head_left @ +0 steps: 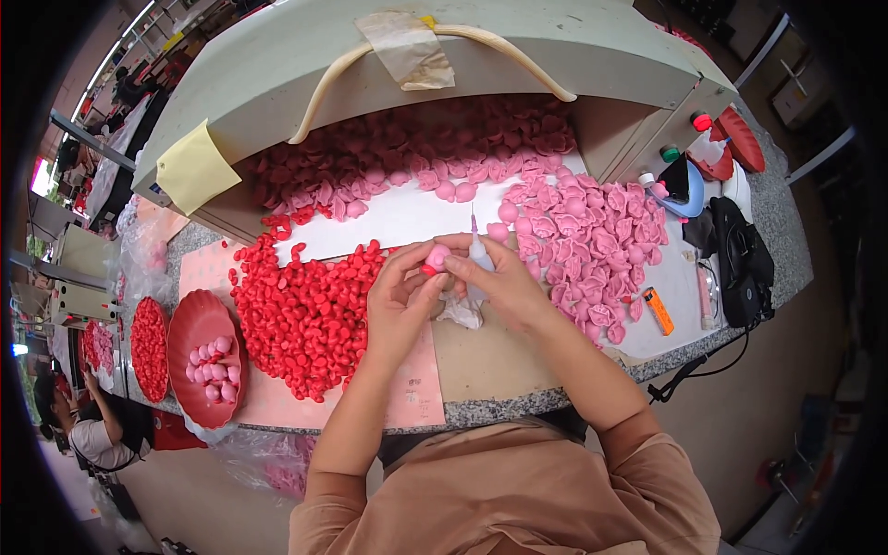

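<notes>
My left hand [403,289] pinches a small pink ball-shaped piece [438,256] with a red part at its lower side. Close beside it, my right hand [513,289] is closed around a small translucent squeeze bottle [477,253] whose thin purple needle tip points away from me. The right thumb reaches toward the pink piece; whether it touches is hard to tell. A large heap of small red pieces [305,319] lies left of my hands. To the right spreads a heap of pink petal-shaped pieces [592,250]. Crumpled white tissue [461,312] lies under my hands.
A grey hooded box [518,55] arches over more pink pieces at the back. On the left stand a red scalloped dish [196,384] with pink balls and a tray of red pieces [150,347]. An orange lighter [659,312] and black bag [743,264] lie right. A person [97,425] sits far left.
</notes>
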Demonstrator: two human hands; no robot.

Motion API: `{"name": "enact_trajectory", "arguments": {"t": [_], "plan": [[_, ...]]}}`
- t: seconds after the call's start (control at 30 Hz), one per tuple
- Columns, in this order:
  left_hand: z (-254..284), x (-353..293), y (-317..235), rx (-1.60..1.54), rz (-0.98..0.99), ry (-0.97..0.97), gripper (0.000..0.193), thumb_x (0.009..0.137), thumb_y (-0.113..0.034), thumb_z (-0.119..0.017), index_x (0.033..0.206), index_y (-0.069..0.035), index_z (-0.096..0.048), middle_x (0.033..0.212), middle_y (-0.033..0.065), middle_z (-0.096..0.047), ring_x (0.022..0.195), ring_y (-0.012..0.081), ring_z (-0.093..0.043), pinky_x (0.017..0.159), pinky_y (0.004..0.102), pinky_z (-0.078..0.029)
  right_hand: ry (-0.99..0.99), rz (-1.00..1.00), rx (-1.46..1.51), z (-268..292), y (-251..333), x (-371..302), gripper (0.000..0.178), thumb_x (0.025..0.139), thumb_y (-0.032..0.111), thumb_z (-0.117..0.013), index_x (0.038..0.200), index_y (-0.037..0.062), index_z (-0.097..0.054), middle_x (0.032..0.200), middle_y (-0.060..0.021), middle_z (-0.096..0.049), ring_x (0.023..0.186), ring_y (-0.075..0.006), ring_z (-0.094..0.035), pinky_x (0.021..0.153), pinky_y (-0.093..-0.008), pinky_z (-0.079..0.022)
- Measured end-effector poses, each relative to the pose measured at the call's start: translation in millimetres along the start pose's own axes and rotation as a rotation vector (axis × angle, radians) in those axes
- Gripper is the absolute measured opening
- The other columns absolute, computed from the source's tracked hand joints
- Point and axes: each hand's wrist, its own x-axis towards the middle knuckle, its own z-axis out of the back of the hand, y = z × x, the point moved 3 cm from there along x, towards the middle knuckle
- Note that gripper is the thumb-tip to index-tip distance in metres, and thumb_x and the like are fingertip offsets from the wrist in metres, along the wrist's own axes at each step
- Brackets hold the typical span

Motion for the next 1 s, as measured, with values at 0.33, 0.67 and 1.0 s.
{"name": "enact_trajectory", "arguments": {"t": [0.33,0.67,1.0], "plan": [[14,4,8,-0.312,0.437,0.024,0.027,0.089,-0.009,-0.06,0.114,-0.003,-0.054,0.107,0.007,-0.061,0.101,0.0154,-0.059,0.088,0.0294,-0.05,0.065,-0.051,-0.028,4,1,1,0.037,0.088,0.014,-0.061,0.122,-0.0014,-0.053,0.097,-0.0033,-0.06,0.078,-0.0091,-0.055,0.073,-0.0251,-0.047],[12,3,5,-0.33,0.389,0.058,0.024,0.089,-0.008,-0.059,0.111,-0.002,-0.053,0.109,0.0082,-0.061,0.101,0.0154,-0.059,0.087,0.0306,-0.051,0.086,-0.065,0.005,5,0,1,0.04,0.086,0.01,-0.063,0.122,-0.0028,-0.052,0.104,-0.006,-0.061,0.085,-0.0101,-0.057,0.075,-0.0252,-0.048],[13,1,6,-0.247,0.339,0.101,0.023,0.091,-0.013,-0.057,0.11,-0.001,-0.049,0.11,0.0099,-0.06,0.101,0.0161,-0.059,0.086,0.0311,-0.05,0.08,-0.042,0.0,3,-3,1,0.04,0.085,0.011,-0.065,0.121,-0.0024,-0.054,0.102,-0.0056,-0.061,0.083,-0.01,-0.056,0.074,-0.025,-0.048]]}}
